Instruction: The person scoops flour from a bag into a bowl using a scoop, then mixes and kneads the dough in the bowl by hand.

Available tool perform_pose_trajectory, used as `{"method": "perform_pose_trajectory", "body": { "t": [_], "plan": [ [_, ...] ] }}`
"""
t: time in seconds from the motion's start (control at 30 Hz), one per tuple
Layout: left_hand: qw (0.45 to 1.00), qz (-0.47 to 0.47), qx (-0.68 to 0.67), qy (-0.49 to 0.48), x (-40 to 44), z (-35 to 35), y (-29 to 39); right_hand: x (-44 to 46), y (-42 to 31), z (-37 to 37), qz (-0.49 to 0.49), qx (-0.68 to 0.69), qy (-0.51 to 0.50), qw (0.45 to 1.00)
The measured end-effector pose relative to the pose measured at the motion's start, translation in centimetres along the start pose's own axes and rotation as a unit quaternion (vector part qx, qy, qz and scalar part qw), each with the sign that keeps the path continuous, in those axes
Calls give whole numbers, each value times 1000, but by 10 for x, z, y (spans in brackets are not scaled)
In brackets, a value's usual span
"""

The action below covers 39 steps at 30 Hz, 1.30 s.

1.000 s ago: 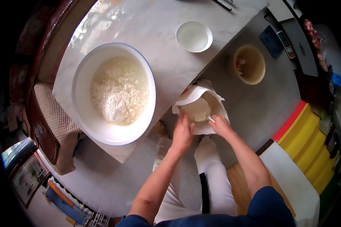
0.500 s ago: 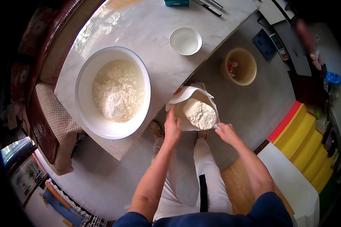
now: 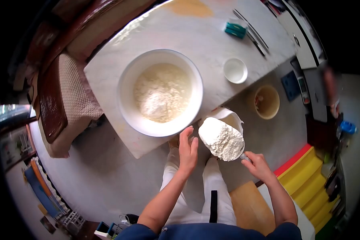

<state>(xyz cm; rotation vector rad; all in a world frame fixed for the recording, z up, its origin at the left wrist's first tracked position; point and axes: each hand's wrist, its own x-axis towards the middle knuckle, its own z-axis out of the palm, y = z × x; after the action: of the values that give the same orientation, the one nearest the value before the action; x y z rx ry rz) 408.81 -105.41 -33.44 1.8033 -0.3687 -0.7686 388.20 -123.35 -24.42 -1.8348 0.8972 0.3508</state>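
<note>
My right hand [image 3: 258,166] grips the handle of a scoop heaped with white flour [image 3: 222,139]. The loaded scoop is over the near side of a flour bag [image 3: 233,116], covering much of its mouth. To the left of the scoop, my left hand [image 3: 188,150] is in the air, fingers apart and holding nothing. It is just below the rim of a large white basin [image 3: 126,114] on the table. Inside the basin, a mound of flour [image 3: 156,105] lies in cloudy liquid [image 3: 178,78].
On the marble-look table [image 3: 108,72] stand a small white bowl [image 3: 235,71] and a teal box [image 3: 235,30], with a knife [image 3: 255,43] nearby. A beige bin [image 3: 267,102] is on the floor beyond the bag. Yellow steps [image 3: 298,172] are at the right.
My right hand has raised the flour-filled scoop out of the bag. My left hand has let go of the bag's edge. The view has shifted, with the basin appearing further right.
</note>
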Motion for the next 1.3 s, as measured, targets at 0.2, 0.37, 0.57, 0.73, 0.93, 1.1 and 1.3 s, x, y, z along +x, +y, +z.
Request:
{"method": "perform_pose_trajectory", "body": {
  "t": [0.2, 0.37, 0.57, 0.73, 0.93, 1.1, 1.3],
  "plan": [
    [985, 101, 54, 128, 16, -68, 49, 67, -114, 14, -58, -100, -56, 992],
    [970, 196, 126, 71, 42, -96, 61, 145, -183, 62, -44, -285, -79, 954],
    [976, 208, 57, 41, 77, -113, 44, 202, -248, 91, -7, -411, -173, 895],
    [981, 163, -105, 18, 100, -126, 40, 214, -315, 99, 84, -440, -228, 865],
    [987, 110, -117, 22, 109, -125, 18, 231, -345, 115, 34, -531, -247, 810],
    [982, 44, -180, -39, 114, -137, 10, 239, -347, 120, 19, -542, -239, 805],
    [980, -4, -190, -63, 122, -139, 1, 235, -359, 119, 19, -560, -234, 794]
  ]
}}
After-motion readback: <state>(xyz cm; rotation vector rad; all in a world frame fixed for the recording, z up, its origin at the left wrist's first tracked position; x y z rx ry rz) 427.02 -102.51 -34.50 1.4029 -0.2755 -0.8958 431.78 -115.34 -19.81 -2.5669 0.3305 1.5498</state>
